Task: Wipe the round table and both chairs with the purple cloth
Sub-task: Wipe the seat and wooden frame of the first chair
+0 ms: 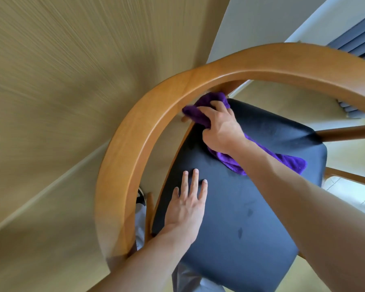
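Note:
I look down on a wooden chair with a curved backrest (135, 131) and a dark padded seat (251, 207). My right hand (219, 127) grips the purple cloth (200, 113) at the far corner of the seat, just under the backrest rail. The cloth's loose end (291, 163) trails out from under my wrist across the seat. My left hand (188, 203) lies flat on the seat with straight fingers. The round table and the second chair are out of view.
A beige textured wall (51, 81) stands close on the left and meets a pale floor (346, 148). Dark slatted blinds (358, 39) hang at the upper right. Wooden chair rails (350, 132) jut out on the right side.

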{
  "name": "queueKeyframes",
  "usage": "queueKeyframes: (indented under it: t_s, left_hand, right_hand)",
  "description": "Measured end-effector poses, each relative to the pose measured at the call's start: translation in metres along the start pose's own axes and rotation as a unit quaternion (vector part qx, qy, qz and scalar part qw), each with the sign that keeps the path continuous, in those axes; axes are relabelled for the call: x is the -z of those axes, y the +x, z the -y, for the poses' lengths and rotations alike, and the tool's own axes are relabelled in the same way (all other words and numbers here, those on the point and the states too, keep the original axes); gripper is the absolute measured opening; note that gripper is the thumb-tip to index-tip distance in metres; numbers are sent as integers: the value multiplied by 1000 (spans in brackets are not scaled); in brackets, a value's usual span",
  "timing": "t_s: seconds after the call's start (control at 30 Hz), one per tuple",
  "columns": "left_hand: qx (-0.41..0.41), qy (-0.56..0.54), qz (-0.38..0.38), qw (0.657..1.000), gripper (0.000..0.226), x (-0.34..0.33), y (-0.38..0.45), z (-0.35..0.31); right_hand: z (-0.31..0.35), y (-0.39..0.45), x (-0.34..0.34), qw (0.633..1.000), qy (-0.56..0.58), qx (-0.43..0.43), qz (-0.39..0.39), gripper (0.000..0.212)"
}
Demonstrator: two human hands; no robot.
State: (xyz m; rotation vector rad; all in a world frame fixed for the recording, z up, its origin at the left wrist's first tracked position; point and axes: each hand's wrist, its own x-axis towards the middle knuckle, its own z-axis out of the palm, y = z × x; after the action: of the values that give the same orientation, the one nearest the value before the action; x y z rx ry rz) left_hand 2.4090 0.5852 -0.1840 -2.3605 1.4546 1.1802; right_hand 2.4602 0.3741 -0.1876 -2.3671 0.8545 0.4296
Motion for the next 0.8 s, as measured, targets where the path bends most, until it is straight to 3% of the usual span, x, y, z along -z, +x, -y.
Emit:
queueKeyframes:
  t_s: [0.07,0.13,0.3,0.5,0.67,0.8]
  left_hand:
    - [-7,18,21,1000,89,-3,-6,-2]
    - [-20,40,41,998,86,-8,-12,-2]
    - [-51,104,49,992,109,-20,-22,5]
    - [-39,93,55,993,102,-28,-19,-1]
    - [-49,81,51,994,97,-23,-19,3]
    - [-48,65,58,995,100,-18,-19,5]
  right_hand:
    - [11,-5,-16,995,-83,-10,59,65]
    - [24,-19,-35,983,-159,43,85,56]
    - [29,-66,-58,958,-111,153,215,43]
    - [-22,-73,-35,917,-254,284,120,54]
    - [-53,-91,-34,947,-248,190,69,58]
    - [-83,-116,-27,967,-223,100,70,54]
